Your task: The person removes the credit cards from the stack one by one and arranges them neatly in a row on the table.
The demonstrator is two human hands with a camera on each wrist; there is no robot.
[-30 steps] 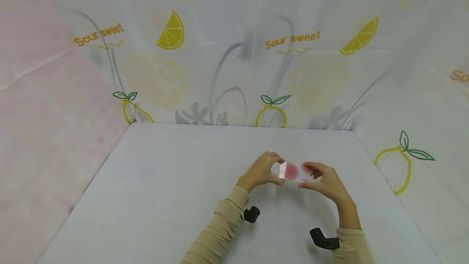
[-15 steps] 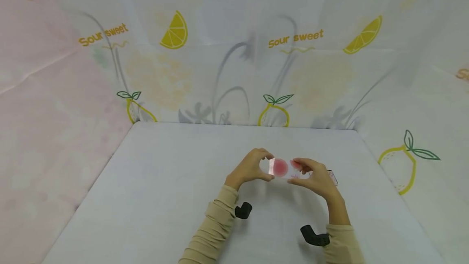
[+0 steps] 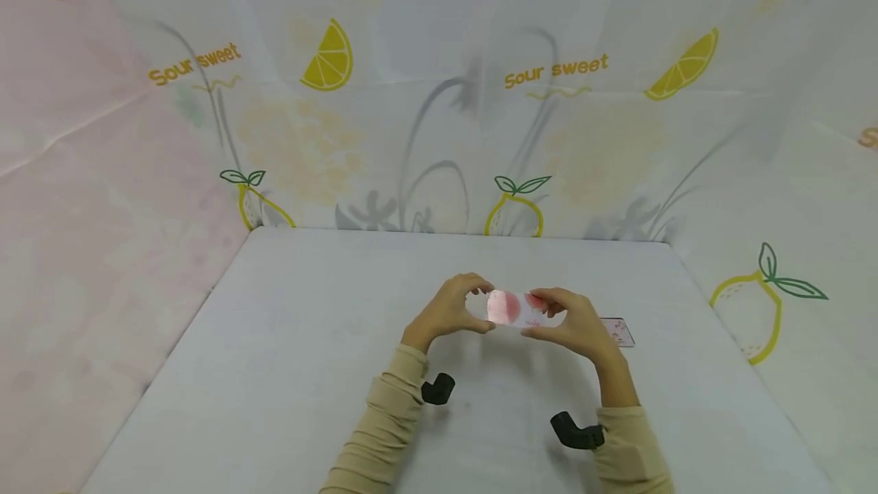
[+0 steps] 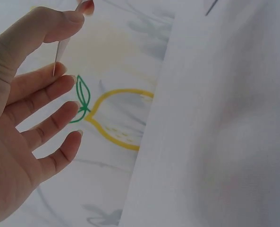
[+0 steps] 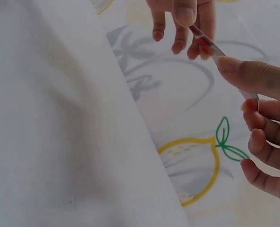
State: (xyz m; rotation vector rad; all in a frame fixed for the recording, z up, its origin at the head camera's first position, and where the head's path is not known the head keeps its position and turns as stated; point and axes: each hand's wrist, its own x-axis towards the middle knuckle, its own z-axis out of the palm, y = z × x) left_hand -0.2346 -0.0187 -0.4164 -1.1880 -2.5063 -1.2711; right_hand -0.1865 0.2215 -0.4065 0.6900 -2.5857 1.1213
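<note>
In the head view a thin, flat white card with pink circles (image 3: 504,308) is held up above the table, its long side running from hand to hand. My left hand (image 3: 447,311) pinches its left end between thumb and fingers. At the other end, my right hand (image 3: 578,325) grips it the same way. Both wrist views show the card almost edge-on, as a thin strip (image 4: 60,52); the other fingers are spread apart below it. On the table, partly behind my right hand, lies a flat pink-patterned rectangle with a dark edge (image 3: 620,332); its kind is unclear.
The white tabletop (image 3: 309,341) meets a fabric backdrop (image 3: 384,128) printed with lemons at its far edge. Fabric also hangs at both sides. A black bent piece (image 3: 439,389) sits at the left wrist and another (image 3: 576,433) at the right.
Both hands have moved left and slightly away with the card between them. The pink-patterned rectangle on the table has come into sight beside the right hand. The head view has shifted slightly.
</note>
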